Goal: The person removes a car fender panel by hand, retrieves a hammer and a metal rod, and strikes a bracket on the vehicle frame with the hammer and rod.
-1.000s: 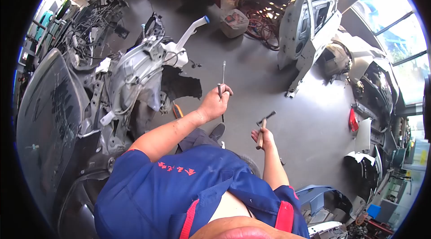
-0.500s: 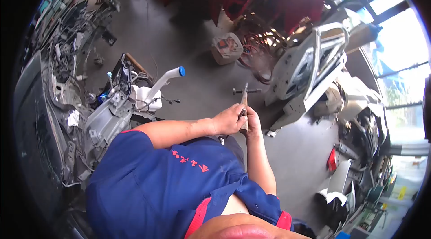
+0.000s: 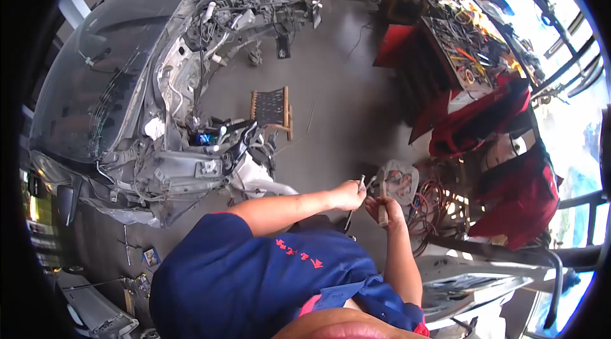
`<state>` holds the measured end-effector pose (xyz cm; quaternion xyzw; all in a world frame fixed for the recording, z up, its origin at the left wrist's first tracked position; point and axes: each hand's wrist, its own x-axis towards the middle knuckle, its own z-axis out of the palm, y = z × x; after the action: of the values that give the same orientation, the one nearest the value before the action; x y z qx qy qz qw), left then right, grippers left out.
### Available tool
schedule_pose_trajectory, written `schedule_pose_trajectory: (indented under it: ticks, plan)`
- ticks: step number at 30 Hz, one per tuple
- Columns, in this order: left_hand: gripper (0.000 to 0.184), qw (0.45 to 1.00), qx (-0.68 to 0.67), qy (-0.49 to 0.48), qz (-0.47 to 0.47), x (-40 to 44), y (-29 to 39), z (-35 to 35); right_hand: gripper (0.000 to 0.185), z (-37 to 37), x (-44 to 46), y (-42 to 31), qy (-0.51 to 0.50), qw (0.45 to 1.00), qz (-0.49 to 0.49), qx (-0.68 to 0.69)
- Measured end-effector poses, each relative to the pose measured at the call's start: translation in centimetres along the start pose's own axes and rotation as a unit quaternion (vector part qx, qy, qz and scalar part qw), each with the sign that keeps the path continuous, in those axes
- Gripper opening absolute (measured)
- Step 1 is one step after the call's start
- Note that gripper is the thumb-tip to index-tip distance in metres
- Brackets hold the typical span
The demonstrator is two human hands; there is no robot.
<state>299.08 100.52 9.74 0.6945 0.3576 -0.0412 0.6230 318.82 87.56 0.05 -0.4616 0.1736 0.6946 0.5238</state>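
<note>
My left hand (image 3: 347, 196) is closed round a slim metal rod-like tool (image 3: 362, 182). One bright end sticks out above the fist and a darker shaft shows below it; its exact kind is unclear. Just beside it, my right hand (image 3: 393, 211) holds a hammer by its pale wooden handle (image 3: 382, 215). The hammer's head end, partly lost against the background, points away from me. Both hands are in front of my body, close together but apart.
A stripped car front (image 3: 191, 78) stands at the left. A small folding stool (image 3: 270, 108) is on the floor ahead. To the right are a tool-covered bench (image 3: 468, 52), red body panels (image 3: 515, 192), coiled hoses (image 3: 436, 205) and a plastic-wrapped container (image 3: 401, 180).
My view has turned left, bringing the car and bench into sight. My hands, together on the wooden handle before, are now apart, the left with a metal tool.
</note>
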Motion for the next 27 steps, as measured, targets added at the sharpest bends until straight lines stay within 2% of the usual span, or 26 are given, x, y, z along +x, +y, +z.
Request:
schedule_pose_trajectory:
  ticks: [2, 3, 4, 5, 8, 9, 10, 12, 13, 14, 16, 18, 19, 23, 25, 27]
  plan:
    - [0.028, 0.998, -0.04, 0.048, 0.004, 2.5, 0.7, -2.9, 0.025, 0.0, 3.1, -5.2, 0.029, 0.99, -0.004, -0.138]
    - [0.03, 0.989, -0.078, 0.128, 0.014, 3.1, 1.3, -3.8, 0.022, -0.1, 4.8, -7.5, 0.042, 0.974, -0.014, -0.223]
    - [0.028, 0.987, -0.056, 0.147, 0.02, 4.8, 0.4, -5.5, 0.017, 1.5, 4.6, -9.8, 0.066, 0.94, -0.046, -0.333]
    - [0.027, 0.982, -0.077, 0.175, 0.009, 6.1, 0.3, -7.5, 0.016, 2.0, 5.2, -11.5, 0.093, 0.902, -0.038, -0.419]
    - [0.024, 0.946, -0.193, 0.259, -0.032, 10.0, -0.6, -12.5, 0.018, 2.5, 10.1, -19.1, 0.132, 0.742, -0.035, -0.656]
    - [0.024, 0.936, -0.181, 0.293, -0.07, 12.0, -1.4, -14.2, 0.019, 1.6, 11.7, -21.2, 0.117, 0.652, -0.078, -0.745]
    - [0.026, 0.935, -0.123, 0.327, -0.063, 14.1, -2.5, -15.7, 0.022, 0.6, 13.3, -23.3, 0.124, 0.652, -0.066, -0.745]
    - [0.03, 0.913, 0.098, 0.394, -0.031, 18.3, -5.1, -19.9, 0.029, -2.1, 15.7, -26.2, 0.133, 0.642, -0.047, -0.754]
    - [0.033, 0.913, 0.123, 0.387, -0.025, 20.3, -5.6, -21.8, 0.033, -3.3, 16.5, -27.7, 0.139, 0.633, -0.042, -0.76]
    - [0.032, 0.923, 0.111, 0.368, -0.029, 22.2, -5.7, -24.2, 0.034, -5.0, 17.8, -28.6, 0.16, 0.639, -0.025, -0.752]
    - [0.032, 0.95, -0.059, 0.296, -0.082, 25.8, -4.3, -28.1, 0.032, -6.3, 16.2, -29.4, 0.221, 0.68, 0.057, -0.696]
    - [0.032, 0.956, -0.091, 0.261, -0.101, 30.1, -1.7, -31.8, 0.028, -4.8, 15.4, -31.9, 0.268, 0.706, 0.117, -0.645]
    - [0.033, 0.943, -0.071, 0.288, -0.152, 31.8, 1.2, -32.8, 0.026, -4.5, 15.3, -33.0, 0.281, 0.704, 0.13, -0.639]
    - [0.033, 0.977, -0.053, 0.191, -0.077, 41.5, 12.9, -36.4, 0.024, -5.7, 16.4, -38.6, 0.257, 0.707, 0.175, -0.635]
    - [0.031, 0.988, -0.065, 0.139, -0.022, 46.9, 18.0, -37.3, 0.024, -5.6, 16.7, -39.8, 0.269, 0.746, 0.177, -0.583]
    - [0.029, 0.998, 0.013, 0.059, -0.001, 52.4, 23.7, -38.2, 0.025, -4.7, 17.5, -41.2, 0.283, 0.781, 0.185, -0.525]
